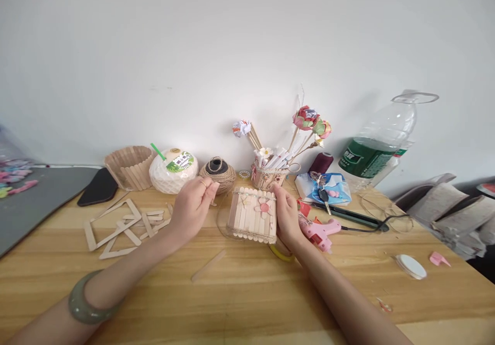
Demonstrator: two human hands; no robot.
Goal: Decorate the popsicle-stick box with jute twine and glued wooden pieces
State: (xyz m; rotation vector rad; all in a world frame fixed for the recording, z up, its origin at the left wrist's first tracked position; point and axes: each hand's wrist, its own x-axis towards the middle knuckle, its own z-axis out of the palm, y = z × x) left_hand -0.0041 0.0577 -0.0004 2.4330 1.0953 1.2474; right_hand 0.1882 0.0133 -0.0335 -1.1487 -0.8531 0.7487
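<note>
Head view: the right hand (pixel 286 215) grips a popsicle-stick box (pixel 253 215) by its side, above the wooden table (pixel 247 293). The left hand (pixel 192 206) pinches its fingertips together just left of it, on what I cannot tell. Decorating seems underway; placing trim needs steady aim. The coconut drink (pixel 172 169) label is unreadable.

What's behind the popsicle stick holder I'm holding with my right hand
Behind the stick holder stands a small decorated pot of paper flowers, beside a twine ball. The holder hides the pot's base, and your right hand covers its far side.
</note>
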